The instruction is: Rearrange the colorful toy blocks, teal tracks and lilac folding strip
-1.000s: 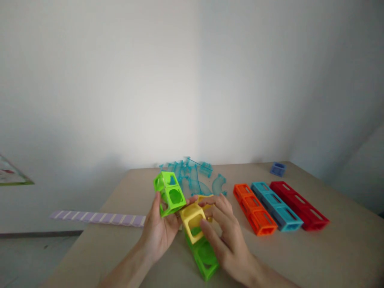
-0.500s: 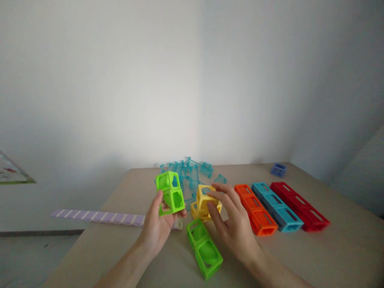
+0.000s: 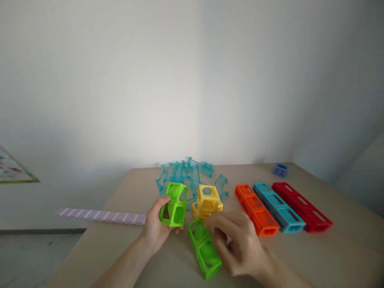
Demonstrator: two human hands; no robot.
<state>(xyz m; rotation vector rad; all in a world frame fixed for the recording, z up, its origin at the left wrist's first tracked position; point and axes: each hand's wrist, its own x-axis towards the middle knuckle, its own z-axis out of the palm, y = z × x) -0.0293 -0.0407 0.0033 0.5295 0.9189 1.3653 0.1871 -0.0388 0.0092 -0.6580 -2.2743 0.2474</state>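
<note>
My left hand (image 3: 157, 224) is wrapped round a green two-cube block (image 3: 175, 205), held tilted above the table. My right hand (image 3: 235, 242) is slightly blurred, its fingers curled over the right side of a second green block (image 3: 204, 249) lying on the table; whether they touch it I cannot tell. Just behind that block stand yellow cube frames (image 3: 209, 200), one raised on top of the others, with the right fingertips close to their lower front edge.
Translucent teal pieces (image 3: 180, 172) lie scattered at the back. Orange (image 3: 256, 210), blue (image 3: 279, 208) and red (image 3: 301, 206) cube rows lie at the right, a small dark-blue frame (image 3: 280, 170) behind them. A purple striped strip (image 3: 102, 216) extends past the table's left edge.
My right hand has come off the upper yellow cube and moved down toward the green block on the table. My left hand has lowered and turned its green block slightly.
</note>
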